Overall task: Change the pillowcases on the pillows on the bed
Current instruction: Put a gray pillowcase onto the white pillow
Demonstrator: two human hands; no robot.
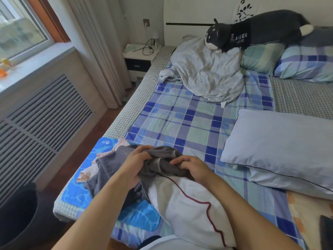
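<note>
A white pillow (187,210) with dark red piping lies at the near edge of the bed, its far end inside a bunched dark grey pillowcase (110,166). My left hand (134,164) grips the grey fabric on the left of the pillow's end. My right hand (191,166) pinches the same fabric on the right. A second pillow (281,150) in a pale blue case lies to the right on the plaid sheet (180,121). A crumpled pale cloth (207,73) is heaped near the headboard.
A dark plush toy (252,31) lies on plaid pillows (304,64) at the head of the bed. A nightstand (140,56) with cables stands at the far left. A blue mat (77,192) covers the bed's near corner. A dark round bin (16,219) stands on the floor.
</note>
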